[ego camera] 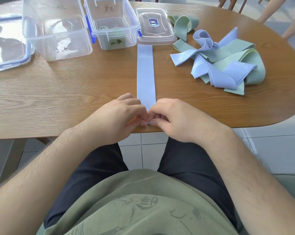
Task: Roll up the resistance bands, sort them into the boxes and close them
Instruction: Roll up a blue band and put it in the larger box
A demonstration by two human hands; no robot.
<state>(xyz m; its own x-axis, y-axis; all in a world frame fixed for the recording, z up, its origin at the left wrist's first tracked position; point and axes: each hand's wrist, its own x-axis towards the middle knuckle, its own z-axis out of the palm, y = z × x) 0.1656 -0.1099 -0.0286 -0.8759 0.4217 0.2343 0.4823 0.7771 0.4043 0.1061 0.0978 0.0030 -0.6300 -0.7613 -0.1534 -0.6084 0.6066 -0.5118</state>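
**Wooden table with one blue band laid flat, both hands at its near end**

A light wooden table stands on a white tiled floor. Its near edge runs straight; its right end curves round in a wide arc. The blue band, printed "20 LB", lies straight out from the person. Its near end sits right at the table's near edge.

The left hand and right hand meet at that near end, knuckles almost touching. On both, the fingers are curled and the thumb and fingertips pinch the end of the band. Whether a turn has been rolled is hidden by the fingers.

Left of the band is a broad stretch of bare wood. Right of it is a narrower bare strip, then a loose pile of bands, green and blue tangled together. The tangle is too overlapped to count.

At the band's far end lies one clear lid, its front edge meeting the band. Left of that lid are two clear boxes, both open. The smaller box is nearer the band and holds some green rolls. The larger box stands further left. A second lid, blue-rimmed, lies furthest left. That makes two boxes, two lids and one flat band.
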